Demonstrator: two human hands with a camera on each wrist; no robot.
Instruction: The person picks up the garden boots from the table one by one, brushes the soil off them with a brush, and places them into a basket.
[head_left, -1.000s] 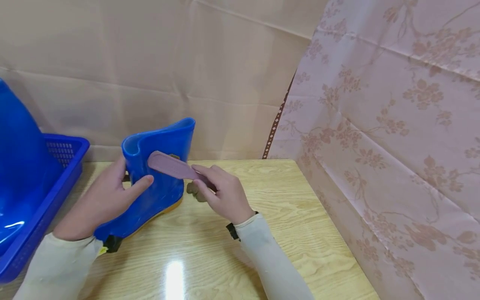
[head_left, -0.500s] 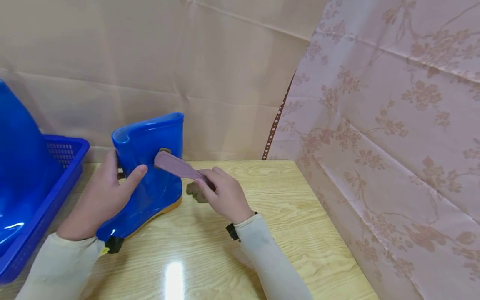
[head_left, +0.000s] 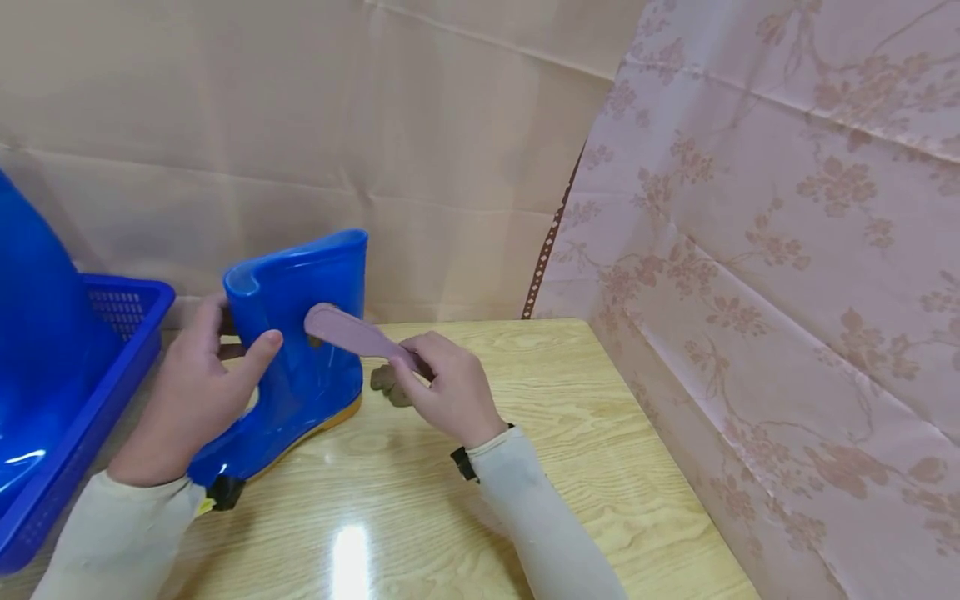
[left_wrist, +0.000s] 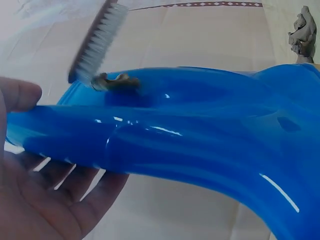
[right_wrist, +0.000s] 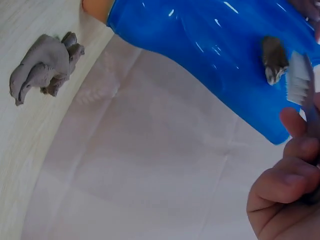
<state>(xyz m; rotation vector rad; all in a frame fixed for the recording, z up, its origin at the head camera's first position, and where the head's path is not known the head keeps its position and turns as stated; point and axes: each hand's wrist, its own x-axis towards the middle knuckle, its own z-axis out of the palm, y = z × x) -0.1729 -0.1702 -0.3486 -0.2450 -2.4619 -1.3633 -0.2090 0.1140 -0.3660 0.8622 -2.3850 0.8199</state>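
Observation:
A blue rain boot (head_left: 300, 383) with an orange sole stands on the table. My left hand (head_left: 191, 387) holds its shaft from the left, thumb on the near side and fingers behind. In my right hand (head_left: 450, 387) is the handle of a mauve scrub brush (head_left: 348, 331). Its pale bristles face the shaft, right at a grey-brown clump of clay-like mud (right_wrist: 274, 56) stuck there. From the left wrist, the bristles (left_wrist: 102, 45) show at the edge of that clump. A bigger lump of the same stuff (right_wrist: 45, 70) lies on the table beside the heel.
At the left stands a blue plastic basket (head_left: 142, 350) with another shiny blue boot (head_left: 37, 350) in it. The wood-grain table (head_left: 525, 467) meets a beige cloth (head_left: 450, 167) at the back and a flowered cloth (head_left: 750, 292) on the right.
The boot's shaft has swung a little left, together with my left hand. Against the shaft the brush has shifted slightly right, and its head now covers most of the clump.

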